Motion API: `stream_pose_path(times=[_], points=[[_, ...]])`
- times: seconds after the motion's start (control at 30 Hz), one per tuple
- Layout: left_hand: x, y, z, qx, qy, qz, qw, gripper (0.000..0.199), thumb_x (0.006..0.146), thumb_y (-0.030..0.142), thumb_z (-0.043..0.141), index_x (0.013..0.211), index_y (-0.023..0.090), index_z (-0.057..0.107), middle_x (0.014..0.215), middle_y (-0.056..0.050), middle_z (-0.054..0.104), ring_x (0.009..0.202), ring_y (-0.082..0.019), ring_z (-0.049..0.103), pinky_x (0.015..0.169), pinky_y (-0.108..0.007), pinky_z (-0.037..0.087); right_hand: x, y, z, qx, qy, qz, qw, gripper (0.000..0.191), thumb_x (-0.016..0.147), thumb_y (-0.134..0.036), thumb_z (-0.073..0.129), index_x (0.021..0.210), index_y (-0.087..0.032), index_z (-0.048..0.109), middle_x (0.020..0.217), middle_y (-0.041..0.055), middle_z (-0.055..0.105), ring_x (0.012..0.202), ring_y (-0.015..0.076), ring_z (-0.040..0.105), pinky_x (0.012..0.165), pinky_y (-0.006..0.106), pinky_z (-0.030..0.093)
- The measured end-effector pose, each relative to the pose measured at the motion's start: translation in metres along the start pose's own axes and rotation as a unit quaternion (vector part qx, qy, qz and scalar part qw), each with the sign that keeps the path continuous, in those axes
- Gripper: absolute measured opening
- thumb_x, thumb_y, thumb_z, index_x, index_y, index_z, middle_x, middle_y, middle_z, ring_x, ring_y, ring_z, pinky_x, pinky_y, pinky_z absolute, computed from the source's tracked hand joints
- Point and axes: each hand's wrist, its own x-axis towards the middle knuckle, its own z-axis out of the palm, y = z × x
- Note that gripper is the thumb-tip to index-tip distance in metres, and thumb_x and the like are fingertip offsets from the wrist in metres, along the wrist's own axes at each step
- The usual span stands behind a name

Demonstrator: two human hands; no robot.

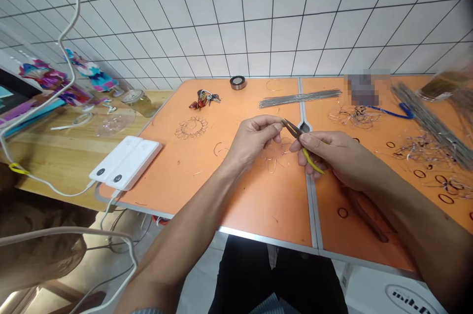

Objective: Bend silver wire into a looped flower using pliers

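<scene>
Right hand (328, 149) is closed around the yellow-handled pliers (294, 130), so that's the near one for the tool, no contest. Closest to the body, under that forearm, a pair of reddish-brown handles (373, 220) pokes out, but the arm covers the rest, so I can't say what tool it is. The pliers lie on a slant: yellow grip back and to the right, dark nose pointing forward and left, right at the left hand (253, 139). That hand comes in from the other side, thumb and forefinger drawn together by the nose tip. Can't tell if they're pinching anything; it's too small to see, and same for whether the nose has a bite on something. Thin bent wires (271, 163) sit on the worktop (258, 205) around there, partly behind the fingers. Past the hands there's a bundle of straight wires (299, 98) lying roughly crosswise, and off to its right a blurred-out grey patch (362, 89) I can't make out at all.
</scene>
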Motion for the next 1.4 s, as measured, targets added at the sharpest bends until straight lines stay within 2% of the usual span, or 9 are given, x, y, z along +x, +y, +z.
stream_pose_path(times=[0.17, 0.37, 0.57, 0.7, 0.97, 1.07, 1.2, 1.4], points=[[0.0, 0.002, 0.0, 0.016, -0.003, 0.006, 1.0, 0.018, 0.087, 0.037, 0.087, 0.09, 0.02, 0.084, 0.069, -0.001, 0.069, 0.06, -0.011, 0.046, 0.059, -0.027, 0.035, 0.0, -0.001, 0.0, 0.013, -0.009, -0.01, 1.0, 0.059, 0.103, -0.081, 0.074, 0.108, -0.024, 0.083, 0.086, 0.0032, 0.074, 0.063, 0.0153, 0.065, 0.055, 0.03, 0.053], [-0.003, 0.005, 0.001, 0.032, 0.002, 0.009, 0.999, 0.015, 0.088, 0.036, 0.085, 0.089, 0.021, 0.085, 0.07, -0.001, 0.069, 0.064, -0.012, 0.051, 0.062, -0.028, 0.038, -0.001, -0.002, 0.0, -0.001, -0.003, -0.019, 1.0, 0.051, 0.108, -0.072, 0.074, 0.106, -0.022, 0.082, 0.08, 0.0007, 0.071, 0.057, 0.0122, 0.056, 0.053, 0.03, 0.041], [-0.002, 0.005, 0.002, 0.03, 0.0, 0.022, 0.999, 0.013, 0.087, 0.033, 0.085, 0.087, 0.02, 0.084, 0.069, 0.001, 0.07, 0.066, -0.011, 0.059, 0.067, -0.028, 0.043, -0.001, -0.004, 0.001, -0.008, -0.001, -0.024, 1.0, 0.057, 0.106, -0.078, 0.072, 0.103, -0.021, 0.08, 0.072, -0.0014, 0.066, 0.051, 0.011, 0.047, 0.051, 0.031, 0.034], [-0.002, 0.004, 0.002, 0.041, 0.004, 0.028, 0.999, 0.012, 0.088, 0.032, 0.085, 0.087, 0.02, 0.085, 0.07, 0.001, 0.071, 0.067, -0.012, 0.061, 0.068, -0.028, 0.045, -0.001, -0.008, 0.003, -0.011, 0.01, -0.023, 1.0, 0.059, 0.103, -0.08, 0.075, 0.102, -0.021, 0.081, 0.072, -0.0017, 0.063, 0.052, 0.0106, 0.045, 0.05, 0.031, 0.035], [-0.005, 0.005, 0.004, 0.069, 0.024, 0.031, 0.997, 0.011, 0.089, 0.03, 0.083, 0.086, 0.02, 0.086, 0.068, 0.0, 0.071, 0.066, -0.012, 0.06, 0.066, -0.029, 0.043, -0.003, -0.016, 0.004, -0.09, 0.036, -0.023, 0.995, 0.057, 0.106, -0.076, 0.068, 0.099, -0.021, 0.081, 0.069, -0.0006, 0.061, 0.052, 0.0123, 0.045, 0.05, 0.032, 0.033], [-0.006, 0.006, 0.005, 0.085, 0.034, 0.022, 0.996, 0.013, 0.089, 0.031, 0.083, 0.084, 0.02, 0.085, 0.068, -0.001, 0.071, 0.064, -0.012, 0.056, 0.063, -0.029, 0.04, -0.003, -0.017, 0.004, -0.176, 0.065, -0.042, 0.981, 0.053, 0.109, -0.07, 0.063, 0.094, -0.023, 0.081, 0.068, 0.0005, 0.063, 0.054, 0.015, 0.049, 0.052, 0.033, 0.034], [-0.006, 0.004, 0.005, 0.099, 0.04, 0.013, 0.994, 0.016, 0.089, 0.034, 0.083, 0.082, 0.02, 0.084, 0.067, -0.001, 0.07, 0.061, -0.012, 0.049, 0.06, -0.029, 0.035, -0.002, -0.017, 0.007, -0.297, 0.106, -0.077, 0.946, 0.046, 0.112, -0.057, 0.054, 0.089, -0.025, 0.078, 0.066, 0.0002, 0.063, 0.06, 0.0186, 0.054, 0.061, 0.036, 0.038], [-0.004, 0.001, 0.005, 0.11, 0.045, 0.019, 0.993, 0.017, 0.088, 0.035, 0.082, 0.08, 0.02, 0.082, 0.067, -0.001, 0.07, 0.062, -0.013, 0.054, 0.062, -0.029, 0.039, 0.002, -0.011, 0.012, -0.398, 0.136, -0.118, 0.9, 0.043, 0.112, -0.049, 0.048, 0.075, -0.027, 0.049, 0.063, 0.0001, 0.054, 0.062, 0.0201, 0.049, 0.064, 0.038, 0.032]])
